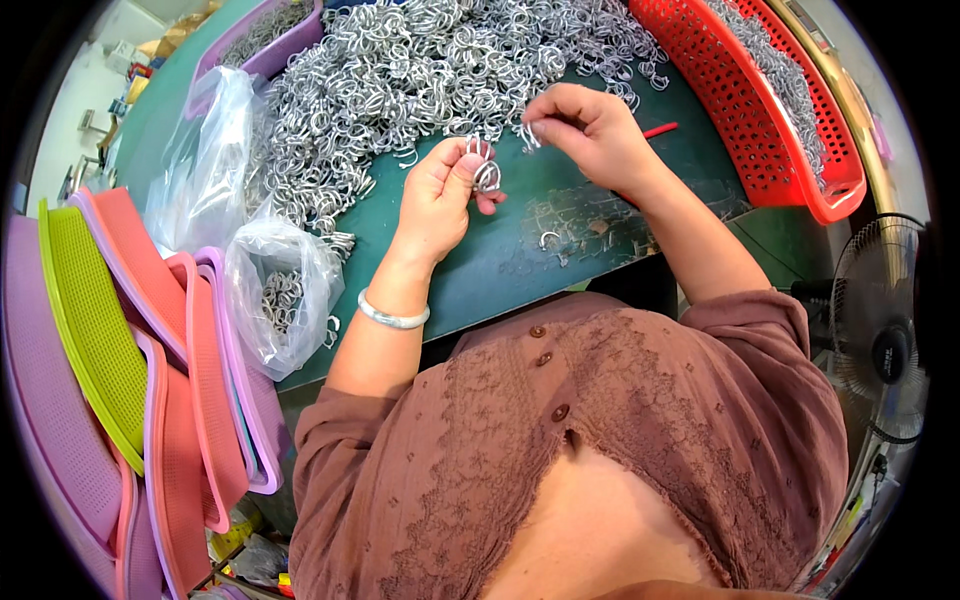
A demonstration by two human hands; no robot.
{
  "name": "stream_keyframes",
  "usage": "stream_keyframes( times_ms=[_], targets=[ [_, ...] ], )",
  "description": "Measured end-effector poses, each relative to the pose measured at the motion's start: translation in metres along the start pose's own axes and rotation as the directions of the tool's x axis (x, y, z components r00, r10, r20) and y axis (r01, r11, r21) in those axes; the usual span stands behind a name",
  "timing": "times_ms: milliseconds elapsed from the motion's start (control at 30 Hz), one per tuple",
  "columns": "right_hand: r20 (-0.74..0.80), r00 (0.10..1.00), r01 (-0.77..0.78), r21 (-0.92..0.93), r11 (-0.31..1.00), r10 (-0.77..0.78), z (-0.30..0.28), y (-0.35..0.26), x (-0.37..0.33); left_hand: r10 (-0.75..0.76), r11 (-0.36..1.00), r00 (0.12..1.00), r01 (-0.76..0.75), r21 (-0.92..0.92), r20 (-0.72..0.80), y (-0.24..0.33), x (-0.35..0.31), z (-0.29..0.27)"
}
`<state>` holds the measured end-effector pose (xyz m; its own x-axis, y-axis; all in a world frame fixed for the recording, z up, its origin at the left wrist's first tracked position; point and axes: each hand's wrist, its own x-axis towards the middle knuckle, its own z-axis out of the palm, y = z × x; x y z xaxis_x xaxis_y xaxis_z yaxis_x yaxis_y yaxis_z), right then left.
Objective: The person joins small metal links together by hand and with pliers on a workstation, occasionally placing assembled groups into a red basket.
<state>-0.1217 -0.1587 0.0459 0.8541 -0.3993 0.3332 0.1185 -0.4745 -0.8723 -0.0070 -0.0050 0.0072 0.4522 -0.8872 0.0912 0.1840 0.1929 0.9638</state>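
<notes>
My left hand [437, 200] is closed around a few curved silver metal rings [487, 177], which stick out between thumb and fingers. To its right, my right hand [592, 132] pinches a small silver ring piece [528, 139] between thumb and forefinger. The two hands are a short gap apart over the green tabletop [480, 270]. Just beyond them spreads a large heap of similar silver rings [420, 70]. One loose ring [548, 240] lies near the table's front edge.
A red perforated basket [700, 80] with metal pieces stands at right, a purple basket [290, 45] at far left. A clear plastic bag [315, 250] holds rings. Stacked colored baskets [95, 330] fill the left side. A red stick [660, 130] lies near my right wrist; a fan [880, 330] stands right.
</notes>
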Motion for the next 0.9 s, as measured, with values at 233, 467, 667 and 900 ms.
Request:
stream_keyframes(
  times_ms=[233,467,667,900],
  targets=[
    [0.334,0.942,0.161,-0.432,0.887,-0.009,-0.005,0.019,-0.023,0.106,0.994,0.993,-0.106,-0.011,0.058,0.0,-0.001,0.004],
    [0.259,0.964,-0.062,0.012,0.998,0.057,0.002,-0.007,-0.006,-0.069,0.958,0.978,0.121,-0.262,0.197,0.001,-0.004,0.002],
    [0.446,0.893,-0.236,0.35,0.906,0.06,0.003,-0.016,0.001,-0.111,0.942,0.959,0.184,-0.28,0.259,0.001,-0.004,-0.002],
    [0.532,0.829,-0.275,0.121,0.954,0.172,-0.003,-0.022,0.017,-0.158,0.95,0.94,0.228,-0.213,0.302,-0.004,-0.001,-0.008]
  ],
)
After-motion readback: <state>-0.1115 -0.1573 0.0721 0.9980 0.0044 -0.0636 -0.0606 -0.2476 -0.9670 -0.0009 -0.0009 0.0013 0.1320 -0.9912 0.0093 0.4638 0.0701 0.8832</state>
